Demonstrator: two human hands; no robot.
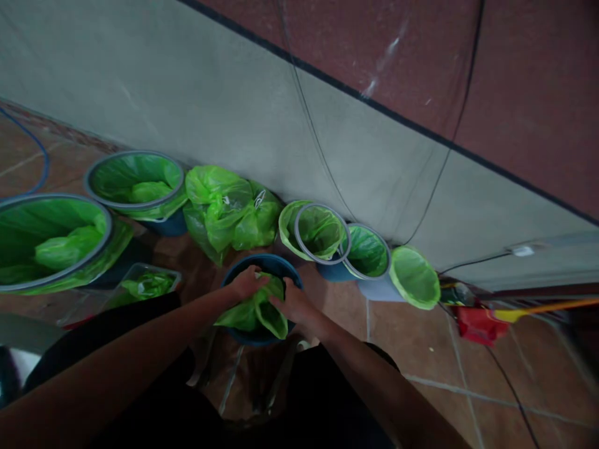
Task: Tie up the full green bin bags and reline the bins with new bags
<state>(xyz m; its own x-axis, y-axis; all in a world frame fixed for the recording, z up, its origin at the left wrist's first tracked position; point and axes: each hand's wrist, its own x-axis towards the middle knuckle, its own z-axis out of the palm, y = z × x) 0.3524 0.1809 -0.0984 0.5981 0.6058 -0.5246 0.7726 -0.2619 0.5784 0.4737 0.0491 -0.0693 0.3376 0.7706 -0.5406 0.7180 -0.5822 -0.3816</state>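
Between my legs stands a blue bin (262, 260) without a liner over its rim. Above its opening I hold a green plastic bag (250, 312), bunched up and partly opened at its mouth. My left hand (247, 284) grips the bag's upper left side, fingers closed on it. My right hand (294, 302) pinches the edge of the bag's mouth at the right. The bag hangs partly over the bin's front rim and hides much of the inside.
Along the wall stand several lined bins, such as the large one (105, 227) at left and a small one (414, 277) at right. Tied green bags (218, 206) lean there. A clear tub (175, 277) holds green bags. A red dustpan (482, 325) and cables lie right.
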